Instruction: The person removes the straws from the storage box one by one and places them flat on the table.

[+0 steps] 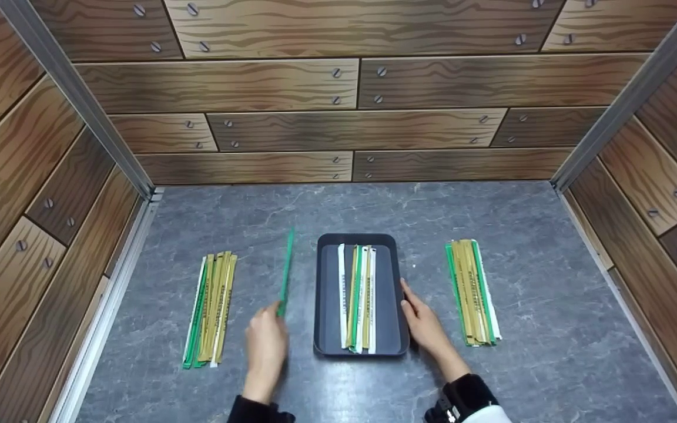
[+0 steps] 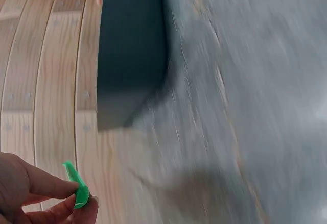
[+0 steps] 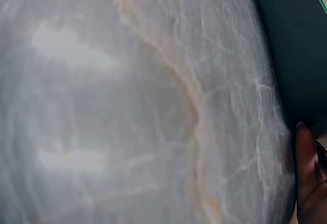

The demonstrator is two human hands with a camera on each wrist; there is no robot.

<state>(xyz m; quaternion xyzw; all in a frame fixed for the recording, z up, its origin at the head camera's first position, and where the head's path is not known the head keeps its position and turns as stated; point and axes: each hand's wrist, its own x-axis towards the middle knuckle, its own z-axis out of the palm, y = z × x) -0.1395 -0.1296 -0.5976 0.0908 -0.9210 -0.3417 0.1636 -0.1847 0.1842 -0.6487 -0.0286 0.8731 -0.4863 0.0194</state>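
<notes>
Two forearms in dark sleeves enter from the near edge of the grey marbled tabletop, the cuffs cut off by the frame. The left hand is raised just left of a dark tray, its fingers pinching the near end of a green wrapped stick, which points away toward the far wall; the left wrist view, blurred by motion, shows only the stick's pinched tip. The right hand rests against the tray's right rim with fingers laid nearly straight along it, holding nothing; in the right wrist view only a shadowed fingertip shows at the tray's edge. Inside the tray lie several wrapped sticks, white, green and tan, side by side lengthwise. A left bundle of sticks lies well left of the tray, and a right bundle of sticks lies beyond the right hand. Printed wood-plank panels wall in the far side.
</notes>
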